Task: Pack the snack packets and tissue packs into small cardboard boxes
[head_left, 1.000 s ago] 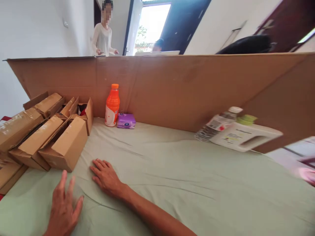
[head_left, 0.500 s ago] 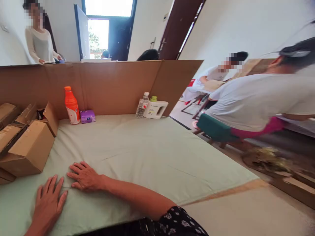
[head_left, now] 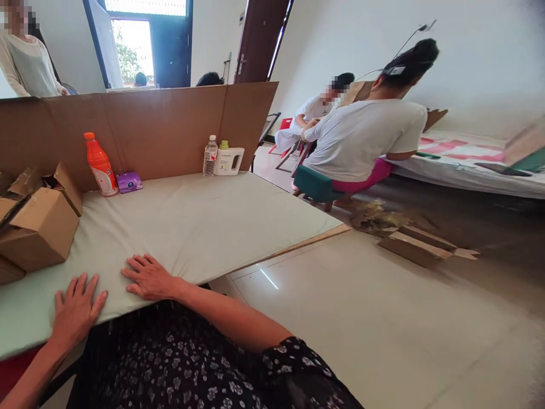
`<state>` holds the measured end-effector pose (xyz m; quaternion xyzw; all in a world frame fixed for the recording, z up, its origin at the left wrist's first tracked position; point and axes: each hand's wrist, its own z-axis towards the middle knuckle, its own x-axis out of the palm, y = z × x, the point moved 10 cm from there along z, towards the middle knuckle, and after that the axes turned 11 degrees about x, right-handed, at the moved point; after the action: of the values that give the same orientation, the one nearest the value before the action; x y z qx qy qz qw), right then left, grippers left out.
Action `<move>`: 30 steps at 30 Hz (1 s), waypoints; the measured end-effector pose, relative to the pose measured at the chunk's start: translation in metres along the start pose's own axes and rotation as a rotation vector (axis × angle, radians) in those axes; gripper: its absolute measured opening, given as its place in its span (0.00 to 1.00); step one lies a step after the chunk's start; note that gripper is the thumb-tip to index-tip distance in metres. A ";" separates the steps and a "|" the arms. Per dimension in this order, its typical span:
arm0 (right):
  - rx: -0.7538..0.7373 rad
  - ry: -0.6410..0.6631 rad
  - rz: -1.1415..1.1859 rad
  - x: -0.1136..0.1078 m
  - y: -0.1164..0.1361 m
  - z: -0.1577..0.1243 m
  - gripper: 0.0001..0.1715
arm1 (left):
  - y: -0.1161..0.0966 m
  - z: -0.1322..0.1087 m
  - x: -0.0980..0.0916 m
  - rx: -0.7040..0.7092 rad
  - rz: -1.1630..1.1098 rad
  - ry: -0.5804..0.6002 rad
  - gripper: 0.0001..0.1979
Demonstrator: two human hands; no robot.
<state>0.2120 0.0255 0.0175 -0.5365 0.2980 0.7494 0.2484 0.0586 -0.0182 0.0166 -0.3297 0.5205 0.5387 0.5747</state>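
Observation:
My left hand [head_left: 76,309] lies flat near the front edge of a table [head_left: 179,213] covered with pale green cloth, its fingers spread. Right of it, my right hand [head_left: 149,277] rests palm down on the same cloth, fingers apart. Neither hand holds anything. Cardboard boxes [head_left: 42,227] with raised flaps stand nearest to my left hand. Farther back are an orange bottle [head_left: 100,165] and a purple packet [head_left: 129,182], side by side. A clear plastic bottle [head_left: 210,156] stands beside a white jug [head_left: 229,161] with a green cap at the back right.
A tall cardboard panel [head_left: 166,125] borders the table's far side. One person in white [head_left: 361,136] sits on a green stool [head_left: 314,184] to the right, with others beyond. An opened carton [head_left: 419,245] lies on the floor. Another person stands behind the panel at left.
My view has swung right and tilted, so the table and its things sit farther left. More floor and my patterned clothing show. Both hands stay flat on the cloth.

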 end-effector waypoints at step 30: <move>0.165 0.031 0.076 0.011 0.015 -0.038 0.26 | -0.025 -0.035 -0.012 -0.110 -0.083 -0.083 0.22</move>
<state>0.2230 -0.0112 0.0000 -0.5140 0.3827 0.7229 0.2584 0.0760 -0.0595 0.0147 -0.3596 0.4517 0.5554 0.5985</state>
